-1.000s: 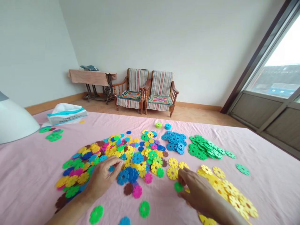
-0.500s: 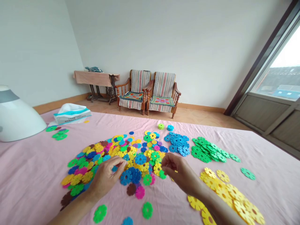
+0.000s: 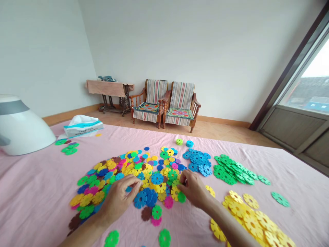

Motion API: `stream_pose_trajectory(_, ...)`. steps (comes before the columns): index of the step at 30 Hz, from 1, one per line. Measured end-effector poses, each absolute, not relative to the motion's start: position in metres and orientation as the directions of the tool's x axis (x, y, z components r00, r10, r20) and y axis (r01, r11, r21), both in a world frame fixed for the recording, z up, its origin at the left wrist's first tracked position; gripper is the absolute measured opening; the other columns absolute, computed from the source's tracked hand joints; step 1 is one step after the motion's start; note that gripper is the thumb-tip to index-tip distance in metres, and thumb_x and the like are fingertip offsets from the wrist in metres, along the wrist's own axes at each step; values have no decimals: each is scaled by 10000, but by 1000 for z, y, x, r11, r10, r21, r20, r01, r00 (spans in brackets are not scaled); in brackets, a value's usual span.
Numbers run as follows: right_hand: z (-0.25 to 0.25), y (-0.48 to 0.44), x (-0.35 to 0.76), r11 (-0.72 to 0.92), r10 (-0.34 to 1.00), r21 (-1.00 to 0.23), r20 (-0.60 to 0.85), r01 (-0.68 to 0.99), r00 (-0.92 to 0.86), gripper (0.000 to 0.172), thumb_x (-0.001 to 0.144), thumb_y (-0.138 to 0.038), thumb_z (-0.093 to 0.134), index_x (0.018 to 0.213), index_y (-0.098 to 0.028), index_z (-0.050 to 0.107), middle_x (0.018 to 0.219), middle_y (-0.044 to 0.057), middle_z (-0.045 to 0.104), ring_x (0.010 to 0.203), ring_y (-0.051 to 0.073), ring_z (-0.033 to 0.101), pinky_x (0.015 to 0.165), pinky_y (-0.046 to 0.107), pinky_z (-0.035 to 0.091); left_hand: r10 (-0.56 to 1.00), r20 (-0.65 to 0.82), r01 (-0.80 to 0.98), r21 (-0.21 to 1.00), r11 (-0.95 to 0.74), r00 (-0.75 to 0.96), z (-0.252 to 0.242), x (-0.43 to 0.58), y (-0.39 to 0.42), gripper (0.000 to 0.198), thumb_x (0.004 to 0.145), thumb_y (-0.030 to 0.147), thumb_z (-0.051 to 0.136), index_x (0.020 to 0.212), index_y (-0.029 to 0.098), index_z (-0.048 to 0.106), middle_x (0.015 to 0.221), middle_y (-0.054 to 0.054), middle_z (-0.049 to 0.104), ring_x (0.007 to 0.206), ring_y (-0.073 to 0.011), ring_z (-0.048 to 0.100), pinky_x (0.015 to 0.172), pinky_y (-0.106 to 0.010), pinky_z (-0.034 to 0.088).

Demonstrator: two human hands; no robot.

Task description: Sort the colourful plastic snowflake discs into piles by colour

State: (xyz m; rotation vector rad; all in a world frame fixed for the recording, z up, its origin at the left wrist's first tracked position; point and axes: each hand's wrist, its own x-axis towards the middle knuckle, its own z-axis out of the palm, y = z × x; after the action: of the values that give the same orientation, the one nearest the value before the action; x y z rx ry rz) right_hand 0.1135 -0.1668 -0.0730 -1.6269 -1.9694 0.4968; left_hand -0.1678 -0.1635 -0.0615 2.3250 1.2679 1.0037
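A mixed heap of flat, notched plastic flower discs (image 3: 136,168) in many colours spreads across the pink cloth. My left hand (image 3: 122,193) is over the heap's near side, thumb and fingertips pinched together beside a yellow disc. Whatever sits between those fingertips, if anything, is hidden. At the heap's right edge, my right hand (image 3: 194,188) has its fingers curled in, close to a green disc (image 3: 181,197); its grip is also hidden. Between the hands lie blue discs (image 3: 145,198), a pink disc (image 3: 169,202) and a green disc (image 3: 156,212) overlapping another pink one.
Sorted piles of blue discs (image 3: 197,161), green discs (image 3: 231,169) and yellow discs (image 3: 250,219) lie to the right. Far back stand two small stacks. A white rounded appliance (image 3: 28,128) and a tissue pack (image 3: 83,127) are at the left. Armchairs (image 3: 180,103) stand beyond the table.
A green disc between the hands has shifted toward me onto a pink one, uncovering another pink disc. A yellow disc now shows right of my right hand. The view has moved slightly.
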Motion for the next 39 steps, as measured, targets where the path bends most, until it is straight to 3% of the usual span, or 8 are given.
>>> stream_pose_trajectory(6,-68,-173,115,198,980,-610,137,768,-144,154,693,-209,583,812,-209,485,765,-3,532,733,164,492,632,264,343,812,444,595,556,-581,378,-64,-165,-165,252,931,275,463,753,177,612,713,-7,613,680,-131,591,643,-221,448)
stream_pose_trajectory(14,-65,-177,106,181,983,-624,123,760,-133,201,622,-93,548,666,-215,393,693,-25,495,637,127,452,571,243,302,751,443,553,507,-661,490,-48,-131,-176,208,922,212,468,791,180,626,763,-18,625,733,-134,599,678,-229,457)
stream_pose_trajectory(17,-63,-181,104,172,985,-629,133,758,-114,155,680,-147,562,711,-215,427,698,-20,512,645,138,472,576,247,317,730,449,522,512,-683,515,-42,-114,-178,190,919,190,465,828,183,631,794,-22,640,771,-139,608,713,-237,466)
stream_pose_trajectory(21,-58,-189,99,189,978,-517,176,835,-113,190,724,-301,621,823,-200,494,863,45,565,785,195,530,663,288,367,717,485,505,510,-696,500,-48,-102,-175,174,915,186,473,845,183,633,816,-32,649,803,-150,615,734,-249,475)
stream_pose_trajectory(24,-57,-190,93,194,978,-471,161,861,-132,200,693,-281,645,820,-191,520,912,70,578,856,220,540,708,303,376,713,494,505,503,-702,498,-55,-102,-173,174,910,184,483,816,185,630,782,-26,641,764,-145,611,706,-243,475)
stream_pose_trajectory(30,-56,-183,90,175,983,-604,148,777,-106,58,713,-197,600,706,-190,543,745,13,584,735,164,527,625,261,321,703,538,497,497,-711,466,-57,-108,-173,149,904,178,496,852,192,635,819,-32,659,800,-150,625,736,-242,495)
stream_pose_trajectory(33,-51,-181,93,196,980,-688,153,698,-125,160,761,-170,535,601,-182,532,615,-18,517,635,126,473,571,247,290,708,557,486,517,-704,434,-58,-109,-174,134,897,178,509,887,200,641,844,-29,671,812,-147,635,747,-233,506)
stream_pose_trajectory(39,-47,-187,87,270,959,-882,211,386,-189,123,765,-150,554,820,-186,657,704,-24,586,636,105,478,586,220,365,788,505,461,639,-616,353,-56,-105,-178,246,875,235,567,1119,228,599,869,2,695,720,-112,641,691,-190,511)
